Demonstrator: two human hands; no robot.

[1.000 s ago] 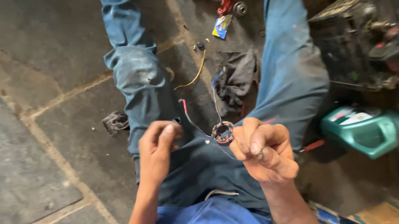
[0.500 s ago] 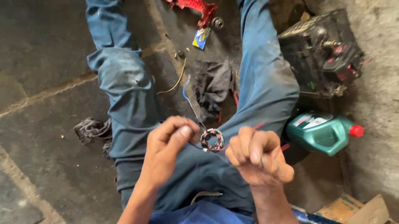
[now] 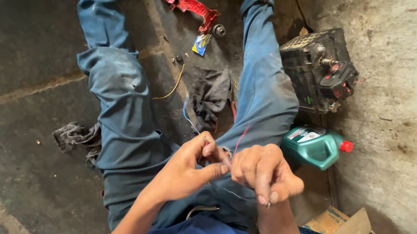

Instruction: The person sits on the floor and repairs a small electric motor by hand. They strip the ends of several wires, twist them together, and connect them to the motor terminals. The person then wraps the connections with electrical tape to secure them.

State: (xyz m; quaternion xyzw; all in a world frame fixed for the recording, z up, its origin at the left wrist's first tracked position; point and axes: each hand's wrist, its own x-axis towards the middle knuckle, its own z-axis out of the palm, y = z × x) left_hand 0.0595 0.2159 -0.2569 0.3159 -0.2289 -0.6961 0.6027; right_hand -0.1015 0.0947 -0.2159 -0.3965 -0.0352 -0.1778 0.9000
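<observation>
Left hand (image 3: 187, 169) and right hand (image 3: 264, 172) met over the lap, fingers pinched shut on thin wires (image 3: 240, 138) of a small part hidden between them; wire looked light, floppy, best gripped near the ends; green bottle (image 3: 314, 146) on floor nearby.

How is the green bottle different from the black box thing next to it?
The green bottle lies on its side; the black box sits upright. The bottle is smooth plastic with a red cap; the box is dark and boxy, with red parts and wires on top. Both rest on the floor by the wall, beside the person's leg.
</observation>
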